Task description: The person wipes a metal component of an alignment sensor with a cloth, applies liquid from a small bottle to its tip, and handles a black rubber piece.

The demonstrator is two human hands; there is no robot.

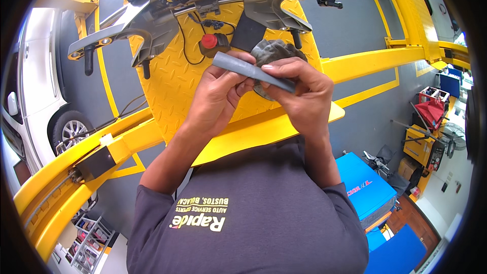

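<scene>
A flat, dark grey strip (233, 66) is held up in front of me, slanting down from left to right. My left hand (215, 96) is closed, its fingers and thumb gripping the strip near its left end. My right hand (307, 94) pinches the other end between thumb and fingers. What the strip is made of, I cannot tell. Just beyond my left hand stands a dark container with a red cap (209, 41). Behind my right hand, partly hidden by it, is a round thing covered in crumpled dark plastic (276, 49).
Under my hands is a yellow tread-plate platform (175, 102). A grey metal clamping frame (281, 15) with arms and black pegs spans its far side. Yellow lift rails (373, 66) run to both sides. A white car (40, 91) stands left, a blue box (366, 185) lower right.
</scene>
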